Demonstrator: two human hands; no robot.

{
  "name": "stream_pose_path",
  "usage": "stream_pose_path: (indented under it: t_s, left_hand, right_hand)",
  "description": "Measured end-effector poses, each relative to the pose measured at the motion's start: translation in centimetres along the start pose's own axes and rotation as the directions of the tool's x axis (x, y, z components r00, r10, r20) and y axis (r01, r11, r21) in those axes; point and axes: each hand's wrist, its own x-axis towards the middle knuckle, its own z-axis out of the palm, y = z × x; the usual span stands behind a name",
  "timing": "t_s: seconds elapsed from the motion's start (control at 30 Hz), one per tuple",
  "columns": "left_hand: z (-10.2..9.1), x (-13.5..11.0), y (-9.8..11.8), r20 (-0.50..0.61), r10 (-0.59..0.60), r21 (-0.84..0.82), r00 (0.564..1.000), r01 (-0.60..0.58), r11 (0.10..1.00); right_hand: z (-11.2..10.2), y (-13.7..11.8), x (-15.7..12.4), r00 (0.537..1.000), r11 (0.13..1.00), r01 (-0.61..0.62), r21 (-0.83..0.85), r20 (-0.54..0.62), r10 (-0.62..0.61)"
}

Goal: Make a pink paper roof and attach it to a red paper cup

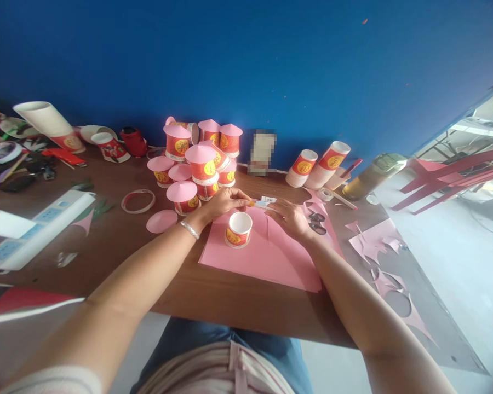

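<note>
Above a sheet of pink paper (263,241), my two hands meet at a small white tube (264,204) with a barcode label. My left hand (227,200) pinches its left end, where a bit of yellow-orange shows. The fingers of my right hand (291,216) are closed round the other end. Just in front of them, a cut-down red and white paper cup (239,230) stands upright on the paper, its mouth up. To the left of my hands is a cluster of red cups with pink paper cone roofs (182,191), some stacked on others.
Black-handled scissors (317,223) lie right of my hand, with a tape roll (325,193) beyond. Stacked paper cups (328,164) and a bottle (373,175) stand at the back right. Pink scraps (373,246) lie at right, a power strip (41,227) at left.
</note>
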Motion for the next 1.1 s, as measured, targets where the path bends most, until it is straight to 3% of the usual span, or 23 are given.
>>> stream_pose_path:
  t_s: [0.13,0.3,0.57,0.87,1.1]
  left_hand:
    - [1.4,0.5,-0.3,0.055,0.033,0.184,0.998,-0.043,0.982]
    - [0.6,1.2,-1.6,-0.118,0.157,0.295,0.981,-0.116,0.948]
    - [-0.3,1.3,-2.6,-0.181,0.128,0.337,0.975,-0.061,0.94]
    - [-0.5,1.7,-2.0,-0.098,0.072,0.453,0.993,-0.02,0.891]
    - [-0.9,2.5,-1.9,-0.093,0.054,0.482,0.994,-0.003,0.876]
  right_hand:
    - [1.1,-0.1,0.2,0.992,0.953,0.068,-0.296,0.124,-0.032]
    - [0.9,0.5,0.0,0.997,0.908,0.009,-0.419,0.078,0.026]
    - [0.6,0.7,0.2,0.998,0.884,-0.003,-0.468,0.061,0.035]
    - [-0.4,0.4,-0.2,0.987,0.874,-0.036,-0.484,0.118,0.106]
    - [0.7,0.1,1.3,0.981,0.868,-0.051,-0.494,0.137,0.135]
